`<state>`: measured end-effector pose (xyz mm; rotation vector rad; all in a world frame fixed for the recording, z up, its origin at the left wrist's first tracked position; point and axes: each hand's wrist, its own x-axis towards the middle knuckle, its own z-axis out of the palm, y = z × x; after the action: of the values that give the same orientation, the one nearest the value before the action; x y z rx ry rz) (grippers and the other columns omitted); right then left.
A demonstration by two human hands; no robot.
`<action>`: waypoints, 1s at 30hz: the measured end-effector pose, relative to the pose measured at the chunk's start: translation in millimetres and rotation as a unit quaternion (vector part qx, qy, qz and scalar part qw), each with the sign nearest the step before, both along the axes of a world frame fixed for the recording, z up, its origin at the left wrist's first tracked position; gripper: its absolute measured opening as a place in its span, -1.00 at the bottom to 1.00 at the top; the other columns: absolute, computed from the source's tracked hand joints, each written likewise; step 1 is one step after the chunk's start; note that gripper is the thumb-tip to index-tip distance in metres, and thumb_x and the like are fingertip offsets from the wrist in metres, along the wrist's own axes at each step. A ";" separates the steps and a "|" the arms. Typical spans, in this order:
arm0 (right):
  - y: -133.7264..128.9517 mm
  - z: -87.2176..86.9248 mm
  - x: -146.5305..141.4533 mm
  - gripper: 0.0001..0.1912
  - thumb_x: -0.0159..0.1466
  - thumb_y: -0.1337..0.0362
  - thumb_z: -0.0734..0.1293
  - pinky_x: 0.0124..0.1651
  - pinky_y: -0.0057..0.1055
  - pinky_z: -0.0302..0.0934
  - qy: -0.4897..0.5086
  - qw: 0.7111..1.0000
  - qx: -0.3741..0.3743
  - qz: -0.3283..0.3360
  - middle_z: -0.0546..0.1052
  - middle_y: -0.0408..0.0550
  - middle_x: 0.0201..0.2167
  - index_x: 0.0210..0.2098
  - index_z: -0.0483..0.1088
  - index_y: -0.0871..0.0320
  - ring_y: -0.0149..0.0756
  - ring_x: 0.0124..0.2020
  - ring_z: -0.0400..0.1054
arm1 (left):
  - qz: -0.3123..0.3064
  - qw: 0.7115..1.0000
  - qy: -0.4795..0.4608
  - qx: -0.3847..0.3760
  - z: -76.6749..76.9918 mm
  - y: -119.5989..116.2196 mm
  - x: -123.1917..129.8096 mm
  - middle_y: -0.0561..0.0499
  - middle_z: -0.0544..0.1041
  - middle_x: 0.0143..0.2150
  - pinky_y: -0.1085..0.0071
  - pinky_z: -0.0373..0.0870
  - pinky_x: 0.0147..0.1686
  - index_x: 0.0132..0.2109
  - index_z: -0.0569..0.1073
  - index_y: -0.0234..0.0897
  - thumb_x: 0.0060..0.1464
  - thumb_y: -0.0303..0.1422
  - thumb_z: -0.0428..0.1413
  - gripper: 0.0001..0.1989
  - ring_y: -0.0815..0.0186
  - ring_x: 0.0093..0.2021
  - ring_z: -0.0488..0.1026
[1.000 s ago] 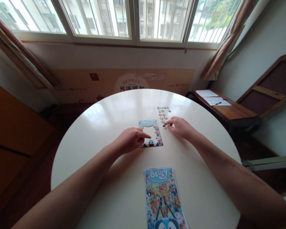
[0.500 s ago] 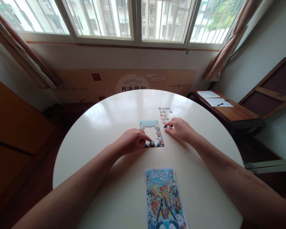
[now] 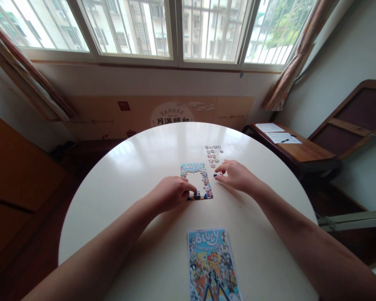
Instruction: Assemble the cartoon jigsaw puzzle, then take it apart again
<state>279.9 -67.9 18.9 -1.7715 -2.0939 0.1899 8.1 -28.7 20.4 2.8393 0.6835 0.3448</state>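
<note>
My left hand (image 3: 172,190) reaches over the partly assembled jigsaw puzzle (image 3: 208,184), its forefinger stretched down onto the lower edge and its other fingers curled. The puzzle's border is joined around a white gap in the middle. Just right of it, my right hand (image 3: 235,175) has thumb and forefinger around a small dark puzzle piece (image 3: 215,175) near the tabletop. More pieces are partly hidden under that hand. Several loose puzzle pieces (image 3: 212,156) lie in rows beyond it. Nearer to me lies the Bluey picture sheet (image 3: 211,263), cut off by the lower frame edge.
All of this lies on a round white table (image 3: 113,200). Behind it a printed cardboard panel (image 3: 128,115) leans under the windows. To the right stands a wooden side table (image 3: 313,150) with papers (image 3: 282,137) and a pen on it.
The view has tilted slightly, so everything sits a little lower and further left. My left forefinger stays on the puzzle. At my right fingertips, the dark piece has shifted slightly toward the thumb.
</note>
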 end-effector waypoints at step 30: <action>15.6 -9.0 34.0 -0.69 0.26 0.43 0.26 0.04 -0.28 0.29 0.037 0.995 0.036 -0.087 0.60 -0.04 -0.16 -0.16 0.60 0.06 -0.21 -0.13 0.46 | 0.110 0.974 -0.200 -0.001 5.5 8.5 -7.4 0.02 0.53 -0.38 0.46 0.32 -0.41 -0.24 0.48 -0.28 0.16 -0.48 0.00 -0.85 0.39 -0.46 0.39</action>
<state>313.9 -52.3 9.9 -1.8635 -1.8604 0.1285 0.7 -20.2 25.9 2.5731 0.9013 0.9187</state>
